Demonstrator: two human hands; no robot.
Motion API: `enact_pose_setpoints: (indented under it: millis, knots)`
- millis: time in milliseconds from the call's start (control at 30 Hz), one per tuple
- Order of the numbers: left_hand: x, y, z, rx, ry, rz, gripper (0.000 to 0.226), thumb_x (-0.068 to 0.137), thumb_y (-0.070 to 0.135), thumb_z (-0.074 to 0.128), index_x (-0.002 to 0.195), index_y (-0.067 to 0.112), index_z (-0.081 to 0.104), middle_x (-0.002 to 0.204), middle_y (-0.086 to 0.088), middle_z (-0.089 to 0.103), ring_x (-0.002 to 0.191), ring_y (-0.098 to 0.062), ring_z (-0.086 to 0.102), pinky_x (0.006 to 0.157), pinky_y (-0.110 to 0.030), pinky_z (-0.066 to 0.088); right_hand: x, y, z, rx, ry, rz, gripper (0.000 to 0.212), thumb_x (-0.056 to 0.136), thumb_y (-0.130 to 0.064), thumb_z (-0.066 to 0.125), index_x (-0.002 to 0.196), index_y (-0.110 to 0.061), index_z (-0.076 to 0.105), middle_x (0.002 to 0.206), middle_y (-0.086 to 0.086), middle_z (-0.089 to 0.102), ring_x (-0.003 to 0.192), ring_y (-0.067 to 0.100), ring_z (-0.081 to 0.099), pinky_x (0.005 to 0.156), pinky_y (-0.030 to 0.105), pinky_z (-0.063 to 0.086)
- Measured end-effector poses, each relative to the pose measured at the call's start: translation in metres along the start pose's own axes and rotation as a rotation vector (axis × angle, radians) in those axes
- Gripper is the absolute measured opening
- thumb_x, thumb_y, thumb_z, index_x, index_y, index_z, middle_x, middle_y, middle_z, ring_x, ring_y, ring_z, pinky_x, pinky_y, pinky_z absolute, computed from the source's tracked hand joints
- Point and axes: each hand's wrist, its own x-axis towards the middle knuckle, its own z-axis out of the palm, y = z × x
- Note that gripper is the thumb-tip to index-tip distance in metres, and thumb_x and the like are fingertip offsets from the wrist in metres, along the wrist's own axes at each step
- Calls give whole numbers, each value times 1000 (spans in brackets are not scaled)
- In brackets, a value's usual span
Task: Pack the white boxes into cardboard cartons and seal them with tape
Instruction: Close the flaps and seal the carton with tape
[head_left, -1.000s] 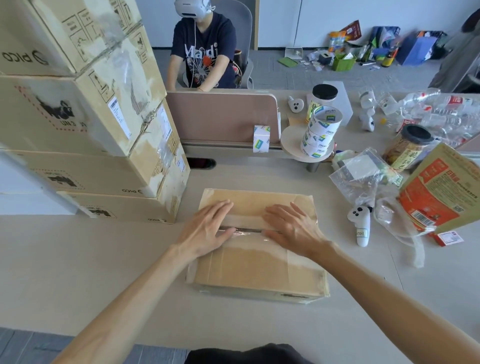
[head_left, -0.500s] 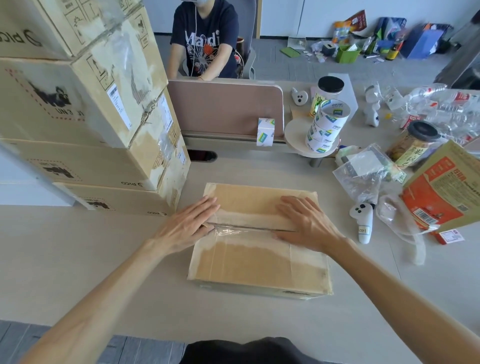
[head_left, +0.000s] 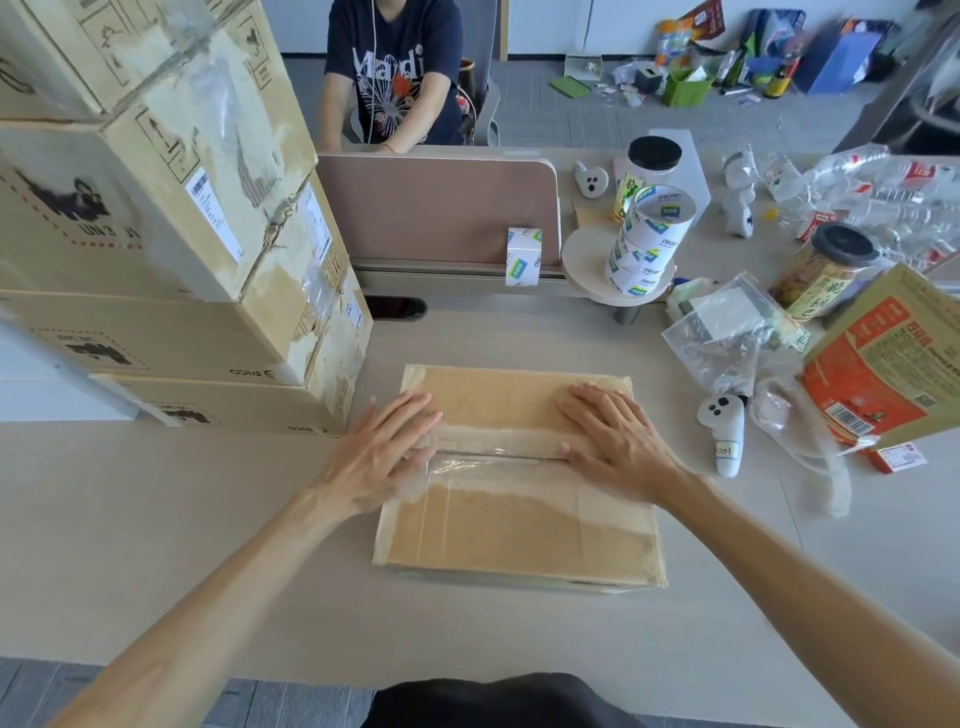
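Note:
A closed cardboard carton (head_left: 519, 525) lies flat on the table in front of me. Clear tape (head_left: 493, 460) runs along the seam between its two top flaps. My left hand (head_left: 382, 454) presses flat on the left end of the seam, fingers straight and partly over the carton's left edge. My right hand (head_left: 615, 441) presses flat on the right end of the seam, fingers spread. A single tape roll (head_left: 523, 256) stands on edge against the desk divider. A stack of tape rolls (head_left: 649, 239) stands on a small round stand. No white boxes are in sight.
A tall stack of cardboard cartons (head_left: 171, 218) fills the left. At the right lie a white controller (head_left: 723, 431), plastic bags (head_left: 727, 332), jars (head_left: 826, 270) and an orange printed box (head_left: 883, 364). A person (head_left: 395, 73) sits behind the pink divider (head_left: 436, 208).
Both hands have slid apart along the taped seam, the left toward the carton's left edge, the right toward its right end. My view has tilted down a little.

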Motion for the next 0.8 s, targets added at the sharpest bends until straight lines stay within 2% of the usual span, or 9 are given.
enact_pose_setpoints:
  millis: [100, 167, 267, 367, 467, 600, 700, 800]
  knots:
    - [15, 18, 7, 29, 107, -71, 58, 101, 46, 16, 141, 22, 50, 154, 0, 37, 145, -12, 24, 121, -48, 10, 8, -9, 2, 26, 71, 71, 51, 96, -58, 32, 131, -26, 53, 134, -1, 44, 124, 23, 44, 111, 36, 21]
    - [23, 26, 12, 27, 88, -102, 59, 101, 45, 15, 145, 20, 45, 158, -3, 30, 148, -16, 19, 122, -42, 10, 8, -11, 7, -4, 88, 80, 47, 97, -54, 32, 128, -25, 52, 132, 2, 45, 122, 26, 46, 110, 39, 24]
    - [25, 25, 24, 64, 63, -126, 59, 100, 44, 14, 152, 20, 29, 162, -3, 14, 150, -17, 7, 122, -41, 11, 6, -11, 9, -49, 123, 58, 46, 98, -49, 34, 130, -22, 52, 134, 6, 47, 125, 27, 45, 111, 40, 25]
    - [24, 23, 28, 70, 35, -120, 58, 100, 43, 12, 155, 23, 16, 163, 0, 3, 150, -15, -3, 122, -40, 4, 6, -12, 9, -93, 103, 49, 47, 99, -46, 36, 138, -23, 48, 141, 7, 44, 133, 27, 38, 114, 41, 21]
    - [24, 25, 27, 70, 27, -132, 59, 99, 43, 12, 154, 22, 16, 163, 0, 2, 150, -15, -4, 122, -40, 3, 8, -13, 10, -104, 67, 49, 49, 98, -46, 35, 141, -24, 45, 143, 7, 41, 137, 27, 36, 115, 43, 20]
    - [28, 29, 21, 91, 66, -132, 56, 100, 39, 23, 149, 16, 37, 160, -6, 24, 149, -21, 16, 121, -44, 15, 15, -17, 6, -24, 96, 110, 48, 91, -47, 43, 131, -25, 54, 132, 6, 47, 121, 26, 42, 107, 42, 27]
    - [44, 33, 7, 83, 128, -44, 49, 100, 35, 31, 137, 11, 53, 146, -8, 46, 135, -24, 42, 112, -43, 34, 34, -21, -1, 79, 118, 163, 43, 87, -44, 42, 113, -20, 65, 115, 6, 56, 105, 32, 51, 87, 40, 33]
    - [68, 36, -8, 45, 174, -7, 44, 100, 33, 34, 131, 14, 58, 137, -4, 55, 122, -21, 52, 101, -39, 44, 57, -22, -5, 116, 183, 210, 35, 87, -38, 43, 99, -18, 69, 103, 2, 64, 93, 32, 59, 71, 34, 34]
